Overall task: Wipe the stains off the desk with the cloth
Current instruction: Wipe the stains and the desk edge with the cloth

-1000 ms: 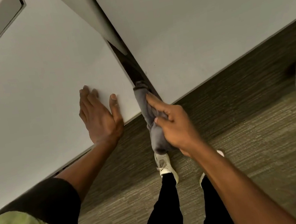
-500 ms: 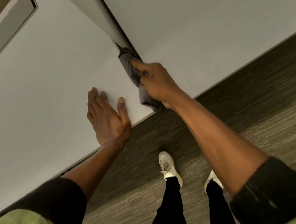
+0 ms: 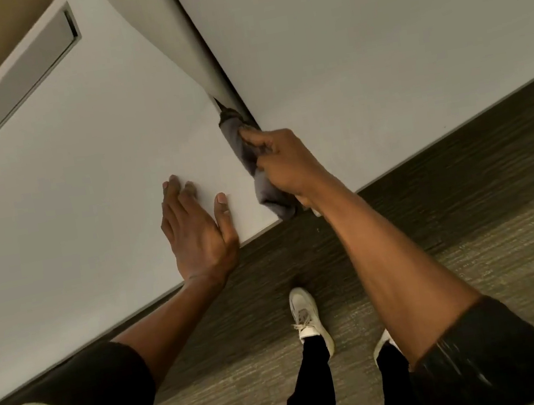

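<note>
Two white desk tops meet at a narrow dark gap: the left desk [image 3: 84, 195] and the right desk [image 3: 374, 47]. A grey cloth [image 3: 266, 193] is bunched in the gap near the front edge, its upper end tucked under the divider panel. My right hand [image 3: 287, 161] is shut on the cloth, forefinger pointing into the gap. My left hand [image 3: 199, 236] lies flat, palm down and fingers apart, on the left desk near its front edge. No stain stands out on either top.
A light grey divider panel [image 3: 171, 33] rises along the gap between the desks. A rectangular grey cable hatch [image 3: 22, 79] sits in the left desk's far part. Below the desk edge are dark carpet [image 3: 472, 241] and my white shoes [image 3: 307, 317].
My right hand has pushed the cloth from the front edge up along the gap, toward the divider panel. The left hand stays flat on the left desk.
</note>
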`<act>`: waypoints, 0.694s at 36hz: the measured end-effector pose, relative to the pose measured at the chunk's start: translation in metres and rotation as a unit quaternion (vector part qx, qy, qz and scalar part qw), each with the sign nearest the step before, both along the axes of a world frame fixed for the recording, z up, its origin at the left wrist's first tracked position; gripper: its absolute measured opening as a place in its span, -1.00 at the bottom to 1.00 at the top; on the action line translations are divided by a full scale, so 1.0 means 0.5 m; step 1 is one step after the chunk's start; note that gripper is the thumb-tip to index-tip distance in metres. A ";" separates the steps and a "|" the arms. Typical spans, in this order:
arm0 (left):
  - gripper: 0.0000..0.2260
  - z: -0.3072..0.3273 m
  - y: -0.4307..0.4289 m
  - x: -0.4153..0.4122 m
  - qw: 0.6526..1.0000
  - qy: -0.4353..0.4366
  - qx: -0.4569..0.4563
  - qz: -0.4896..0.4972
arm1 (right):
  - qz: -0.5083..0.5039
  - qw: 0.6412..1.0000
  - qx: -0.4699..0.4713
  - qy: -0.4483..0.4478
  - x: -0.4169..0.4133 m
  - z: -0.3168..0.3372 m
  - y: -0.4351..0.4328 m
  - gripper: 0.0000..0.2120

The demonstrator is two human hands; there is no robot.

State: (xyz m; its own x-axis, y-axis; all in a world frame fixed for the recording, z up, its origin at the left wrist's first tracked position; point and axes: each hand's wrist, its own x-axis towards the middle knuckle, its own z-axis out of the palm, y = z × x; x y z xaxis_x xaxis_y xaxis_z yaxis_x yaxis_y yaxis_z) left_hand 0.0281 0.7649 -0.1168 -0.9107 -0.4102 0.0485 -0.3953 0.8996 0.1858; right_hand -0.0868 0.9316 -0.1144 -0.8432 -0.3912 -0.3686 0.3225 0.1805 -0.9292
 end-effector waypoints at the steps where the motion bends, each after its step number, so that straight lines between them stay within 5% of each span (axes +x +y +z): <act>1: -0.37 0.001 0.000 0.000 1.000 -0.001 0.001 -0.001 | -0.002 1.000 0.013 0.010 -0.021 0.004 -0.015 -0.47; 6: -0.36 0.001 -0.001 0.000 1.000 -0.005 0.000 -0.001 | -0.013 1.000 0.010 0.008 -0.020 0.005 -0.029 -0.47; 16: -0.38 -0.003 -0.001 0.002 1.000 0.002 0.007 -0.001 | -0.067 0.994 -0.029 -0.086 0.237 -0.015 0.074 -0.40; 25: -0.36 0.000 -0.001 0.000 1.000 0.000 0.007 -0.005 | -0.009 0.999 0.041 0.007 0.028 0.003 -0.006 -0.54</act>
